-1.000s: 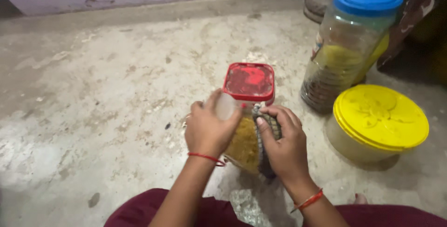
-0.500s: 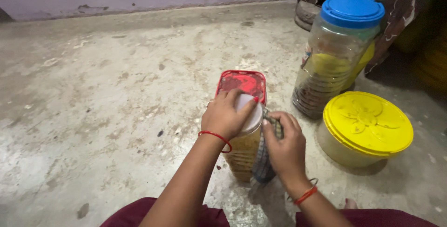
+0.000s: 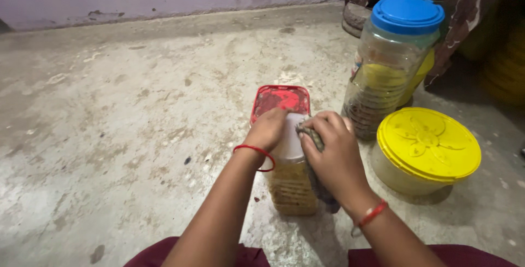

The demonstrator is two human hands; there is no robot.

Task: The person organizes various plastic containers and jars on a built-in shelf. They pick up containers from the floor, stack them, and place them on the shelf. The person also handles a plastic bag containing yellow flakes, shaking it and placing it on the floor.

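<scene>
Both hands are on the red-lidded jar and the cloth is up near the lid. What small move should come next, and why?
Probably draw the cloth down the jar's right side. The right hand presses it against the jar just below the red lid, with the rest hanging alongside, while the left hand steadies the top. The lower wall looks not yet covered by the cloth.

Bare, stained concrete floor (image 3: 136, 135). Near centre, clear jar (image 3: 290, 190) with red-lidded container (image 3: 281, 100) just beyond; right, yellow-lidded tub (image 3: 426, 149); far right, tall blue-lidded jar (image 3: 391, 64).
</scene>
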